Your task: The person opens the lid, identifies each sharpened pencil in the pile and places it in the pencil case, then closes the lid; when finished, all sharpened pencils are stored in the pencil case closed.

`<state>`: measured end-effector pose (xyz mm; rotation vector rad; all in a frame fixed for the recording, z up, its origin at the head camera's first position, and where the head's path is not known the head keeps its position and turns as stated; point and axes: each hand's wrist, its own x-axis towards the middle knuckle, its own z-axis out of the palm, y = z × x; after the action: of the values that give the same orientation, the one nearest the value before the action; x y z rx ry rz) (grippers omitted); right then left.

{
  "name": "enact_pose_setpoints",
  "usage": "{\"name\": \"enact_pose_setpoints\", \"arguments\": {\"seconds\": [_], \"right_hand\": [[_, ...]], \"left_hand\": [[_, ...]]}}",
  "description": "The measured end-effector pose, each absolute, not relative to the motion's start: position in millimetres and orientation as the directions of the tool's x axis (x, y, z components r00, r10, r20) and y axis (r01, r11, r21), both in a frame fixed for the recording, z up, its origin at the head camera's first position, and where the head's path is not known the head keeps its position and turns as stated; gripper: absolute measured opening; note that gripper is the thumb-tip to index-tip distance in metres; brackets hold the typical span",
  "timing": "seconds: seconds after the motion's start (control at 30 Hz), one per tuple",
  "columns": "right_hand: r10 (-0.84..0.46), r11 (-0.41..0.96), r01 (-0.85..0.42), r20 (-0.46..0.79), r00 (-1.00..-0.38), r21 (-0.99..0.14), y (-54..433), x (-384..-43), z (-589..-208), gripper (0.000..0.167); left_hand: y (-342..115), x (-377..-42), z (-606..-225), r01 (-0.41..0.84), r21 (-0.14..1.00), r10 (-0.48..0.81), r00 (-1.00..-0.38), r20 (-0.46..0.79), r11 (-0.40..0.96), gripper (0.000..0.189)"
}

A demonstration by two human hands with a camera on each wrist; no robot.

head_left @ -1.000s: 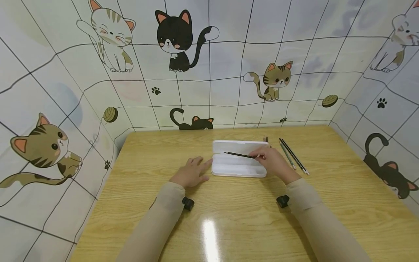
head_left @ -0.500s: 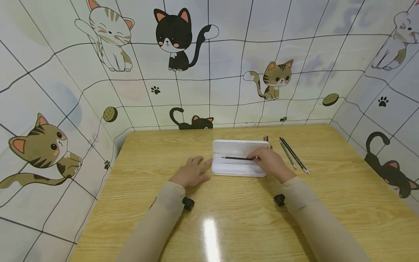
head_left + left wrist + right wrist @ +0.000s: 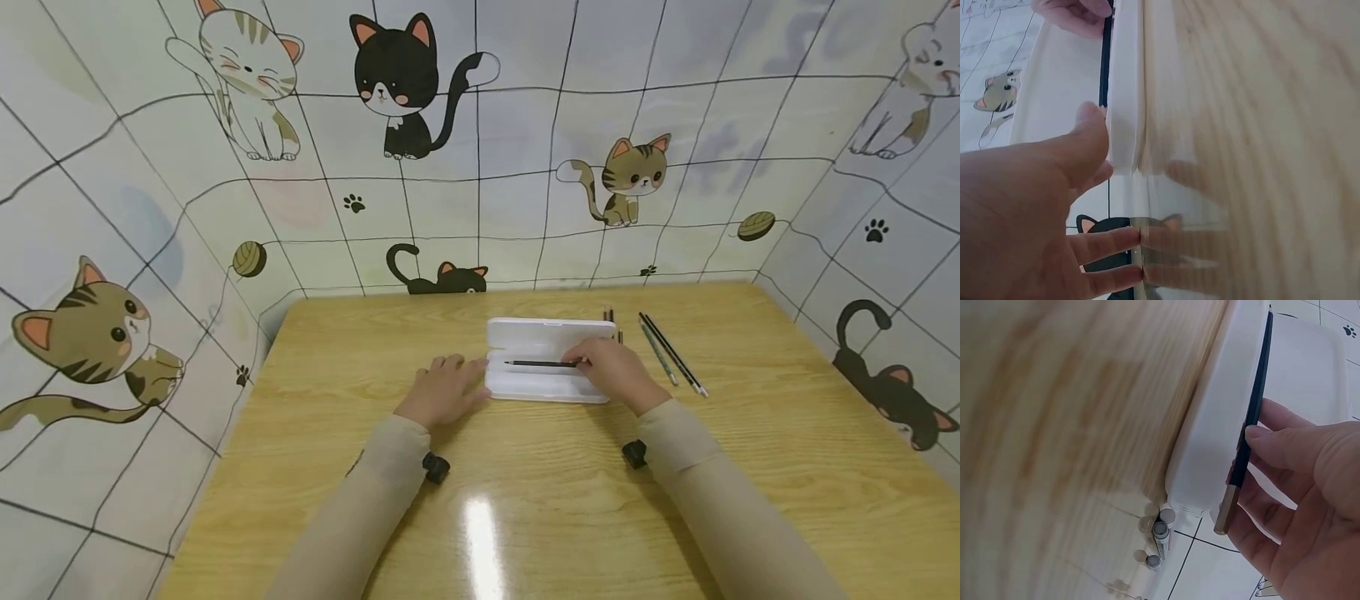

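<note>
A white pencil case [image 3: 547,388] lies with its lid raised at the back, near the middle of the table. My right hand [image 3: 613,371] pinches a dark pencil [image 3: 1254,419] between thumb and fingers, near its gold-coloured end. The pencil runs lengthwise over the case, its point toward the left. At the left end of the case, my left hand [image 3: 444,390] rests with relaxed, spread fingers, the fingertips right at the case's edge. In the left wrist view its thumb [image 3: 1090,128] stands beside the case wall, and the lower fingers reach down to the tabletop.
To the right of the case, several dark and green pencils [image 3: 671,354] lie on the wooden table [image 3: 360,342]. More pencil ends [image 3: 609,316] show behind the lid's right corner. Cat-patterned walls [image 3: 517,208] border the table at the back and sides.
My right hand has lowered the pencil toward the case and shifted slightly left. The pencil has gone from slanted to nearly level. My left hand has edged right, against the case.
</note>
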<state>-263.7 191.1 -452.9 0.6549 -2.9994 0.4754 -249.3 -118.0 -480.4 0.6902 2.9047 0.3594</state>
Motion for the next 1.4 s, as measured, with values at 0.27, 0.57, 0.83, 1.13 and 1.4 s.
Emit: {"name": "enact_pose_setpoints", "arguments": {"seconds": [0.27,0.57,0.83,1.13,1.4], "right_hand": [[-0.404,0.866,-0.41,0.082,-0.911,-0.286,194,-263,-460,0.023],[-0.395,0.877,-0.401,0.08,-0.915,-0.265,192,-263,-462,0.022],[-0.394,0.868,-0.391,0.053,-0.917,-0.307,191,-262,-463,0.024],[-0.398,0.873,-0.397,0.055,-0.916,-0.285,183,-265,-464,0.024],[-0.424,0.869,-0.419,0.04,-0.905,-0.264,173,-273,-463,0.024]], "left_hand": [[-105,-253,-485,0.392,0.316,0.428,-0.902,-0.05,0.864,0.061],[-99,-255,-483,0.344,0.371,0.398,-0.914,-0.078,0.863,0.074],[-100,-254,-487,0.331,0.375,0.389,-0.917,-0.091,0.866,0.075],[-100,-255,-487,0.346,0.356,0.394,-0.916,-0.072,0.868,0.074],[-102,-258,-484,0.356,0.348,0.397,-0.916,-0.054,0.867,0.074]]}}
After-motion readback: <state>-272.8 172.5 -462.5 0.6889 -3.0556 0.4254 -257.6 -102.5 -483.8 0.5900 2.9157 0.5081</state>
